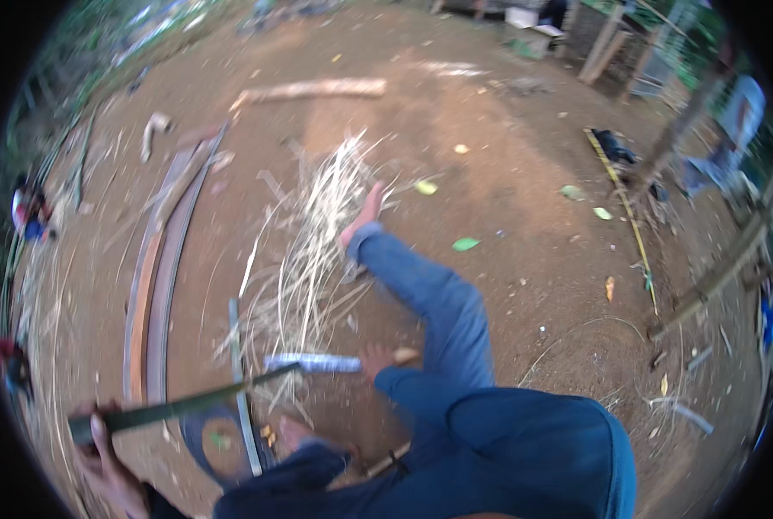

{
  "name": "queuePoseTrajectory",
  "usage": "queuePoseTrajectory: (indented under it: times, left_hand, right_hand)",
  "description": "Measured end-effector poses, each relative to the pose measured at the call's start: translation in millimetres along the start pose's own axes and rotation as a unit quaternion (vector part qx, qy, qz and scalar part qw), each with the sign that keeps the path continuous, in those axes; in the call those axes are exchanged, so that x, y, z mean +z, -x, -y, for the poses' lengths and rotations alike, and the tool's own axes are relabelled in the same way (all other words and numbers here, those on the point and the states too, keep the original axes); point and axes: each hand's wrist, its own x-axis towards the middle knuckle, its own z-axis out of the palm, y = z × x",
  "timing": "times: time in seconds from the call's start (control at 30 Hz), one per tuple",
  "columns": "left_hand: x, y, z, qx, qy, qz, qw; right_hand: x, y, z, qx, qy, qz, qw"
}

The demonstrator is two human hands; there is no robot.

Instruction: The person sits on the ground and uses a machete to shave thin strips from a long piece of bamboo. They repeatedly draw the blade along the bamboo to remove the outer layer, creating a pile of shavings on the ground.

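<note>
My left hand (108, 460), at the lower left, is closed around the near end of a long green bamboo strip (175, 409). The strip slants up to the right, and its thin far tip overlaps the end of a blade in this view. My right hand (375, 361) is closed on a big knife (313, 362), low in front of me beside my leg. Its broad, shiny blade points left, and the end of a wooden handle shows to the right of the hand. Whether strip and blade touch, I cannot tell.
A heap of pale shaved strips (322, 208) lies around my outstretched bare foot (367, 212). Long boards (157, 285) are on the left, and a peeled log (313, 89) lies farther off. Wooden posts (724, 255) stand at right. People (32, 209) sit at the left edge.
</note>
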Motion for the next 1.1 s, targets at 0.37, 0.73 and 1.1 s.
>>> queuePoseTrajectory:
  times: [0.37,0.73,1.1]
  left_hand:
    - [6.5,-48.6,3.8,0.075,0.300,-0.022,0.951]
    - [2.8,-50.9,20.3,0.061,0.403,0.008,0.913]
    - [62.6,-8.1,21.8,0.049,0.247,-0.134,0.959]
  right_hand:
    - [-7.8,36.2,6.9,-0.057,-0.119,0.130,0.983]
    - [-88.2,128.3,14.2,0.200,-0.669,0.366,0.615]
    - [-129.4,157.3,64.6,-0.141,-0.470,0.089,0.867]
